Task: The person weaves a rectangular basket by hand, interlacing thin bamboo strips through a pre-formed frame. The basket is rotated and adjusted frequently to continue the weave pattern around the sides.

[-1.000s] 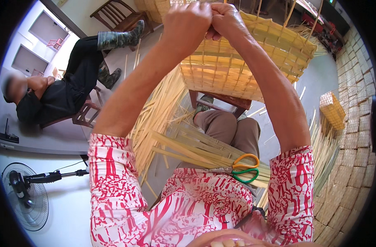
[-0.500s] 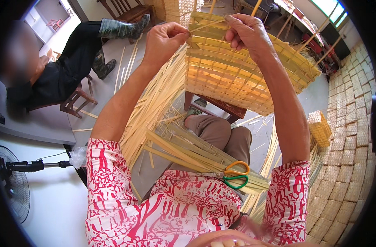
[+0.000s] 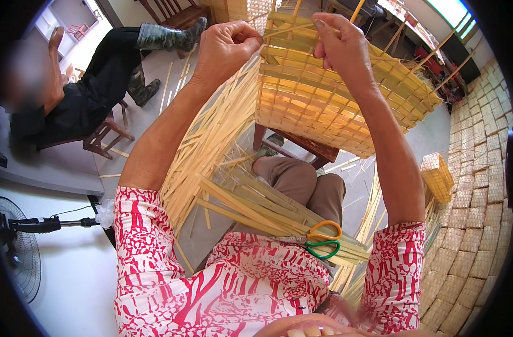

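Observation:
A partly woven bamboo basket [image 3: 315,95] stands before me, upright strips poking above its far rim. Both of my hands are at its top edge, pinching one thin bamboo strip [image 3: 290,28] that spans the gap between them. My left hand [image 3: 228,50] is closed on the strip's left part, beside the basket's left corner. Thumb and forefinger of my right hand [image 3: 346,48] grip it farther right, the other fingers curled. On my lap lie flat bamboo strips [image 3: 256,208], with scissors [image 3: 322,238] on top, one handle loop orange and one green.
The basket rests on a dark wooden stool [image 3: 301,147]. Loose split bamboo [image 3: 211,135] is heaped left of it. A person [image 3: 71,106] in dark clothes and boots sits at left, near a fan [image 3: 17,241]. Stacked woven baskets [image 3: 470,224] line the right, beside a small basket [image 3: 437,177].
My left hand has shifted slightly right and up, and my right hand slightly up, the strip still between them. The seated person's arm at left has risen.

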